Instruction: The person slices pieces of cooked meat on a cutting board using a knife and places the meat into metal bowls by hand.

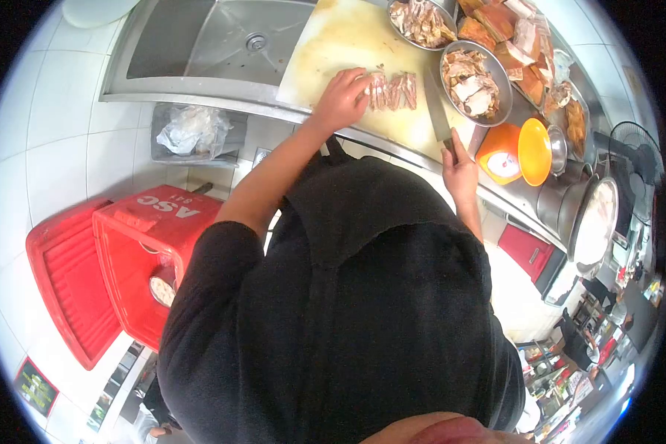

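On the pale cutting board [325,59] lies a short row of cut meat pieces [394,92]. My left hand [342,100] rests against the left end of this row, its fingers bent close together and their tips partly hidden. My right hand [460,167] is wrapped round the handle of a large knife [436,109], whose blade lies over the board, right of the meat and apart from it. Beside the blade stands a metal bowl of meat pieces [475,85]. A second bowl with meat [422,24] is at the board's far edge.
Large meat chunks [522,41] fill the far right. An orange scale [500,155] with a yellow-orange plate [534,152] stands near the right edge. A steel sink [237,44] is at the left, with a red crate [152,214] below. People are in the background at lower right.
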Motion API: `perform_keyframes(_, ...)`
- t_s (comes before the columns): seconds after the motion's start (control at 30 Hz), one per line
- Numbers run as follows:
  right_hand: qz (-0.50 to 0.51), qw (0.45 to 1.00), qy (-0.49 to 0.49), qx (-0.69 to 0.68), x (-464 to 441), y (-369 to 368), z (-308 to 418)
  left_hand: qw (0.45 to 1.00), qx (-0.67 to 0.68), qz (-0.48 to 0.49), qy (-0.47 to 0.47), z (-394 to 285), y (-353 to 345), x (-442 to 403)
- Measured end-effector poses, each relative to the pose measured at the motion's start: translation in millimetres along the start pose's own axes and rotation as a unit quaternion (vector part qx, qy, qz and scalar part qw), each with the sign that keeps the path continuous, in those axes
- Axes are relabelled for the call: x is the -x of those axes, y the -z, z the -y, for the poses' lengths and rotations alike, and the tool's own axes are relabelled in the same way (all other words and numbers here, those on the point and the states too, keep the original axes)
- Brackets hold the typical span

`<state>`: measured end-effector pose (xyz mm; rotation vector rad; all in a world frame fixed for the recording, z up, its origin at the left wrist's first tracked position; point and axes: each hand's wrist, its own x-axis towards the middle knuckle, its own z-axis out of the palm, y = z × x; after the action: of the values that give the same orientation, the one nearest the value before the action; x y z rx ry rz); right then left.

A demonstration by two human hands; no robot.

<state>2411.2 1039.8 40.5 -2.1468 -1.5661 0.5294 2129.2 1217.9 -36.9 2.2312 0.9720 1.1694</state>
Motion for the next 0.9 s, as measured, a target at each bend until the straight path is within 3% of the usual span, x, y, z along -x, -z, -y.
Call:
perform_keyframes(0.03, 0.024, 0.999, -0.025, 0.015, 0, 0, 9, 1.0, 0.002, 0.007, -0.007, 1, -2, -7)
perform_keyframes(0.13, 0.006, 1.0, 0.022, 0.02, 0, -12, 13, 0.999, 0.001, 0.048, -0.016, 19, -17, -13)
perform_keyframes(0.43, 0.023, 0.996, 0.083, 0.019, -7, -33, 55, 0.988, 0.051, 0.136, 0.058, 31, -4, -13)
perform_keyframes(0.6, -0.074, 0.989, 0.121, -0.038, -3, -33, 50, 0.988, 0.104, 0.066, 0.098, 38, 24, 3)
perform_keyframes(0.67, -0.047, 0.986, 0.044, -0.155, 5, -38, 49, 0.982, 0.121, 0.072, 0.123, 42, 36, 9)
perform_keyframes(0.73, 0.064, 0.928, -0.155, -0.331, 17, -22, 84, 0.974, 0.132, 0.098, 0.156, 37, 49, 7)
perform_keyframes(0.9, 0.141, 0.912, -0.18, -0.34, 4, -51, 107, 0.982, 0.133, 0.069, 0.112, 53, 48, 19)
